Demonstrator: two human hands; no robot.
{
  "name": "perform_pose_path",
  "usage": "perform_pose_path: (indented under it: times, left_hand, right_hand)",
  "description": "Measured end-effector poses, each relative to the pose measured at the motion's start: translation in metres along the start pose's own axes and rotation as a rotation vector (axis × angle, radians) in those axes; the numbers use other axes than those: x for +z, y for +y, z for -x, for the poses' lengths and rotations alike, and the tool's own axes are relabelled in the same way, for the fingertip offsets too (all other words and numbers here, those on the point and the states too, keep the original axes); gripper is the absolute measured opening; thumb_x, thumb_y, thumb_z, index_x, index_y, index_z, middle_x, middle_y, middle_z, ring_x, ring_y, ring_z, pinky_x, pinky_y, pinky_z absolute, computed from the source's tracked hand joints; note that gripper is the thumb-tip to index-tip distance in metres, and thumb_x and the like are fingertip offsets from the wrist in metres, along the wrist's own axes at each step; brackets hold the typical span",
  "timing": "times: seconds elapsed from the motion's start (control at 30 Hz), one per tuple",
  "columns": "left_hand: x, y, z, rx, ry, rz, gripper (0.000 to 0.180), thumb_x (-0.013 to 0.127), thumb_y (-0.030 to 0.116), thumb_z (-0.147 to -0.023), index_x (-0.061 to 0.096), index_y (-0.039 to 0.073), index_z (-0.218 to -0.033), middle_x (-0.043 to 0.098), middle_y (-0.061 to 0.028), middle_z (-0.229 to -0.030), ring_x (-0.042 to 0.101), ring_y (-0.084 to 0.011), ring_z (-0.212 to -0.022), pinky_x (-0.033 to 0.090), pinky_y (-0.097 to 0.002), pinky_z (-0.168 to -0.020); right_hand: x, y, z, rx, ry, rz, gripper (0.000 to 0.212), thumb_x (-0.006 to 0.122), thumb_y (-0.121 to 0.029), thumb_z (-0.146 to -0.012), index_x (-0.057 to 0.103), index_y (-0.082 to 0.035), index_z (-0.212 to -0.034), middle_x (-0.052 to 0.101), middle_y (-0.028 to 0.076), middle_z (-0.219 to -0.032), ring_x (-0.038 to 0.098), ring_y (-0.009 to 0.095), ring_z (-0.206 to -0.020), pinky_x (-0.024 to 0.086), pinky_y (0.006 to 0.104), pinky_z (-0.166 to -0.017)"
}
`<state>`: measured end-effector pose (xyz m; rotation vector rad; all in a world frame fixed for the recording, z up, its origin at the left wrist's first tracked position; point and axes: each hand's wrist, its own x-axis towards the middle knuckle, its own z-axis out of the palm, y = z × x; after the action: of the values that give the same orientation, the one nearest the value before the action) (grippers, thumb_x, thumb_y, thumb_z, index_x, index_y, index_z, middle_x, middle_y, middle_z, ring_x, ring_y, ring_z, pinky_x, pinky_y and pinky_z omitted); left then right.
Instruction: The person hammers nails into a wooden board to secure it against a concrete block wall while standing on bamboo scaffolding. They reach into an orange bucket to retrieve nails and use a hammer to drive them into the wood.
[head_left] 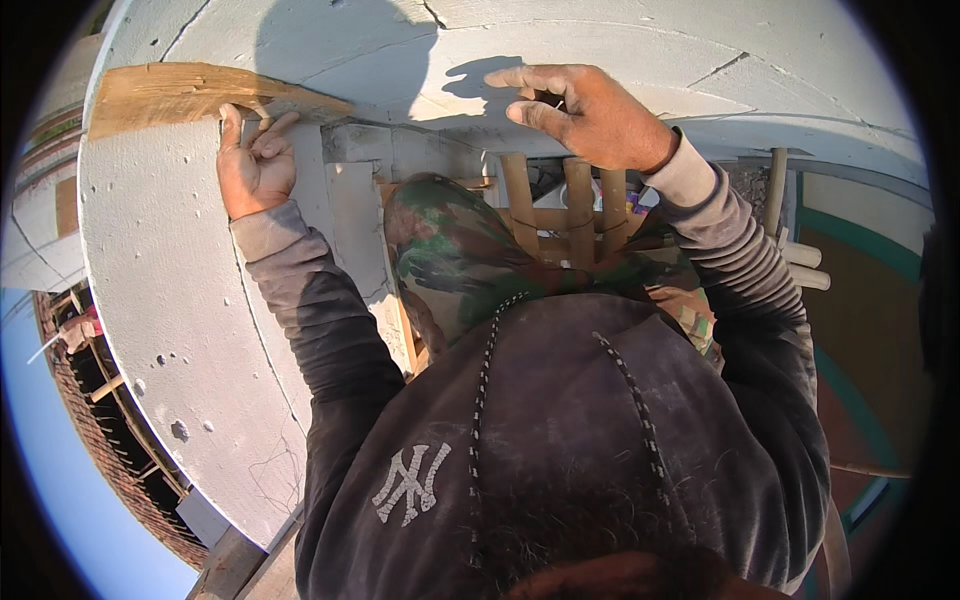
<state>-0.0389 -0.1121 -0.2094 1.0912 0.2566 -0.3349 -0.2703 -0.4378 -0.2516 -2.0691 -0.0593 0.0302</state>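
My left hand (258, 170) is raised at the left, palm showing, against the lower edge of a rough wooden board (165, 95). Its thumb points up and the other fingers are partly bent, with a gap between them and no firm grip visible. The board lies across pale blocks (180, 260) with pitted faces and dark joints. On the right, my right hand (605, 118) hovers in front of the pale block wall (610, 45), thumb and forefinger spread, nothing between them. Its shadow falls on the wall beside the fingertips.
Below my right hand stand several upright wooden or bamboo poles (580, 215), tied to crosspieces. My camouflage-clad knees (470, 235) are close to the wall. Pale round pole ends (805, 265) jut out at the right. A roof edge with brick-coloured tiles (110, 450) shows far left.
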Motion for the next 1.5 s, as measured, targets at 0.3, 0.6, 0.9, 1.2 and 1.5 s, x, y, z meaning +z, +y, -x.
perform_pose_path:
  times: [0.3,0.6,0.9,1.2,1.5]
  left_hand:
    - [-0.008,-0.002,-0.015,-0.06,-0.024,-0.054,0.095,0.075,0.046,-0.093,0.028,-0.022,-0.141,0.048,-0.045,-0.133,0.039,-0.0101,-0.061,0.044,-0.0214,-0.055]
    - [-0.024,0.005,-0.024,-0.13,0.014,-0.007,0.1,0.081,0.046,-0.086,0.029,-0.008,-0.152,0.044,-0.0419,-0.146,0.04,-0.0126,-0.062,0.042,-0.0229,-0.055]
    - [-0.021,0.005,-0.029,-0.08,0.018,-0.051,0.085,0.084,0.04,-0.085,0.04,0.004,-0.148,0.04,-0.0406,-0.15,0.049,-0.0129,-0.066,0.041,-0.0215,-0.051]
    - [-0.01,-0.002,-0.015,-0.02,0.006,-0.062,0.072,0.08,0.039,-0.089,0.046,0.003,-0.142,0.053,-0.033,-0.139,0.05,-0.0156,-0.068,0.04,-0.0236,-0.05]
    - [-0.039,0.013,-0.044,-0.071,-0.097,-0.089,0.067,0.078,0.041,-0.091,0.051,0.006,-0.141,0.059,-0.0162,-0.135,0.06,-0.0258,-0.102,0.041,-0.0262,-0.052]
  right_hand:
    - [-0.044,0.147,0.269,0.634,1.024,-0.254,0.037,0.064,-0.023,-0.103,0.065,-0.001,-0.132,0.072,0.007,-0.1,0.068,0.012,-0.089,0.057,0.0265,-0.075]
    - [0.04,0.214,0.463,1.232,1.278,-0.122,0.026,0.064,-0.018,-0.097,0.073,0.002,-0.112,0.071,0.005,-0.081,0.067,0.011,-0.067,0.053,0.0261,-0.061]
    - [0.104,0.229,0.515,1.521,0.936,0.083,0.036,0.066,-0.038,-0.094,0.076,-0.005,-0.104,0.074,0.022,-0.099,0.072,0.036,-0.096,0.054,0.0448,-0.089]
    - [0.135,0.182,0.448,1.634,0.22,0.016,0.067,0.067,-0.04,-0.091,0.045,0.0,-0.141,0.069,0.03,-0.117,0.067,0.042,-0.113,0.053,0.0475,-0.096]
    - [0.096,0.134,0.453,1.653,0.222,0.179,0.052,0.063,-0.05,-0.095,0.066,-0.006,-0.121,0.073,0.021,-0.111,0.07,0.038,-0.106,0.054,0.0488,-0.092]
